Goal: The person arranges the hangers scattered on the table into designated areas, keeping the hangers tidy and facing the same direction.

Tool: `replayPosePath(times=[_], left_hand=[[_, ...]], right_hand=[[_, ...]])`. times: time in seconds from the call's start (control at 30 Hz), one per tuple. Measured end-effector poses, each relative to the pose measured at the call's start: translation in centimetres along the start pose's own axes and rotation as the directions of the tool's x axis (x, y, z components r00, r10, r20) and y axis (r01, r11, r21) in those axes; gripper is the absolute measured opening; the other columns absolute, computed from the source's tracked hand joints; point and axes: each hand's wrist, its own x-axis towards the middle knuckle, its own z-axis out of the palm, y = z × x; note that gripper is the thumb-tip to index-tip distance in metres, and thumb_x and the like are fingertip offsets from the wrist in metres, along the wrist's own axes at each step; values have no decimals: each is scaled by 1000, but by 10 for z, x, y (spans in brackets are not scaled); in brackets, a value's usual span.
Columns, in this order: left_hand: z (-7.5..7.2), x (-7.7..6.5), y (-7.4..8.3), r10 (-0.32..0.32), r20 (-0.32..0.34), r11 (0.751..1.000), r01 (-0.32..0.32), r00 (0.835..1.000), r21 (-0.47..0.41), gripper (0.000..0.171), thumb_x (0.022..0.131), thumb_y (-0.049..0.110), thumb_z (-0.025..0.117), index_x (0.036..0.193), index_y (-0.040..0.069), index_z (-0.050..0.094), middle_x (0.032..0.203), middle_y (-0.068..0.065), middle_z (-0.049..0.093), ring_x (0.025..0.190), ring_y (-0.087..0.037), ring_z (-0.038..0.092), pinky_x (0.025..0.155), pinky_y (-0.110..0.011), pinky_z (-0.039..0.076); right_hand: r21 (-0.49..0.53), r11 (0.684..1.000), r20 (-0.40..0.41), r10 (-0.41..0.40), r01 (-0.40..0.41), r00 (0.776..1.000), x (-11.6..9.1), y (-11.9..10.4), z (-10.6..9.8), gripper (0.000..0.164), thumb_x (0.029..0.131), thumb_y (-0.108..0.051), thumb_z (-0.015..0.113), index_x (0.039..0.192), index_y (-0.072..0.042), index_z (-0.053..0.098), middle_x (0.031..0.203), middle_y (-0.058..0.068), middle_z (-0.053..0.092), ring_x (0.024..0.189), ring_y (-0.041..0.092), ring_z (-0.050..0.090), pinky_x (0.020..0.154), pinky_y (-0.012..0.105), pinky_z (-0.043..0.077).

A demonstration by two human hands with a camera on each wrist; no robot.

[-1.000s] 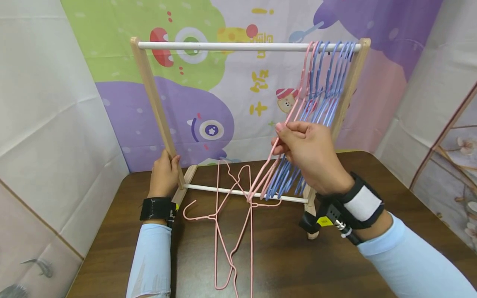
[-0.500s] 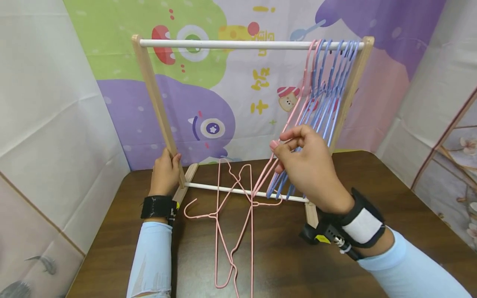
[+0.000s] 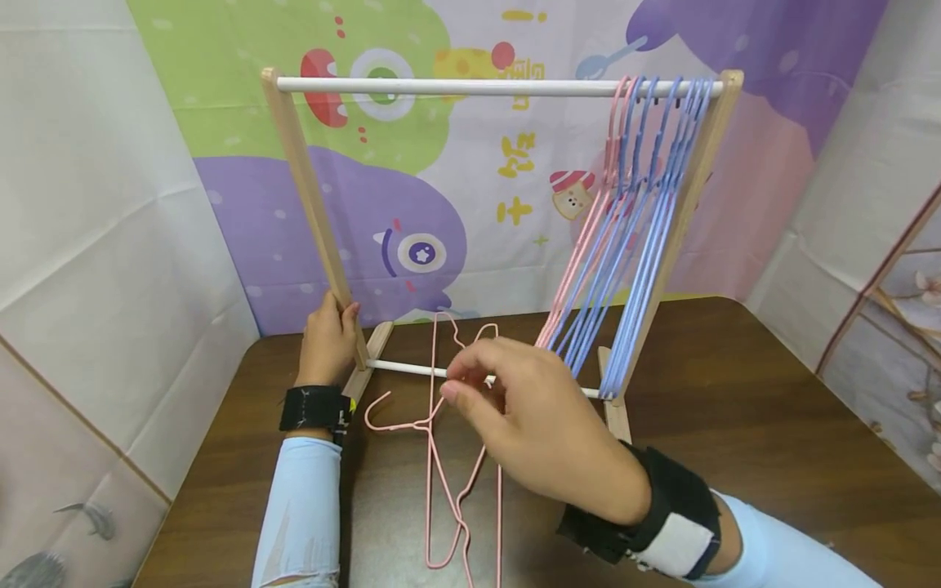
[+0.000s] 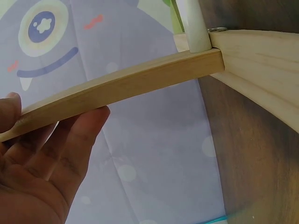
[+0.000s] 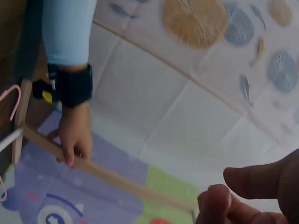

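Note:
My left hand (image 3: 326, 343) grips the left wooden upright (image 3: 303, 175) of a small clothes rack, thumb on one side and fingers on the other in the left wrist view. Over the table, my right hand (image 3: 540, 425) is in front of pink hangers (image 3: 429, 498) lying overlapped there, partly covering them. Its fingers are loosely bent, and nothing shows between thumb and fingertips in the right wrist view. Pink hangers (image 3: 577, 253) and several blue hangers (image 3: 643, 302) hang bunched at the right end of the rack's white top rod (image 3: 441, 86).
A white lower rod (image 3: 400, 367) joins the rack's wooden feet near the brown table (image 3: 243, 490). Behind stands a printed cartoon cloth (image 3: 500, 245). Pale panels (image 3: 95, 204) border the table at left and right.
My right hand has let go of the hanging pink hanger and moved left and down over the hangers on the table. The hung hangers have swung back rightward. My left hand stays put.

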Motion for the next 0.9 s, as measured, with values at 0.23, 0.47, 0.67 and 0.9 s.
replayPosePath(times=[0.23,0.47,0.67,0.9], left_hand=[[0,1,0,6,2,1000,-6,1000,-5,26,108,21,54,113,-5,54,94,-28,67,83,-45,70,64,-58,55],[-1,1,0,23,-6,1000,-23,1000,-8,25,107,20,55,112,-5,54,90,-27,66,79,-44,69,63,-56,53],[-1,0,-2,23,-8,1000,-23,1000,-11,25,107,20,55,109,-4,55,87,-25,66,77,-42,68,61,-54,53],[0,1,-4,26,-6,1000,-26,1000,-11,23,107,19,56,110,-4,55,89,-25,67,79,-43,69,63,-55,54]], right_hand=[[-155,977,135,-126,147,983,-12,-4,28,9,97,-21,73,101,-13,71,88,-8,63,72,3,56,61,21,47],[-206,975,293,-25,88,956,-19,12,58,11,97,-23,73,101,-13,73,89,-6,66,76,5,59,60,23,48],[-238,970,352,127,-43,927,-19,35,84,11,96,-26,74,93,-15,76,82,-9,67,78,8,63,60,27,50],[-317,935,333,270,-163,904,-21,59,119,23,92,-28,77,72,-20,68,69,-9,62,68,11,64,52,32,47]])
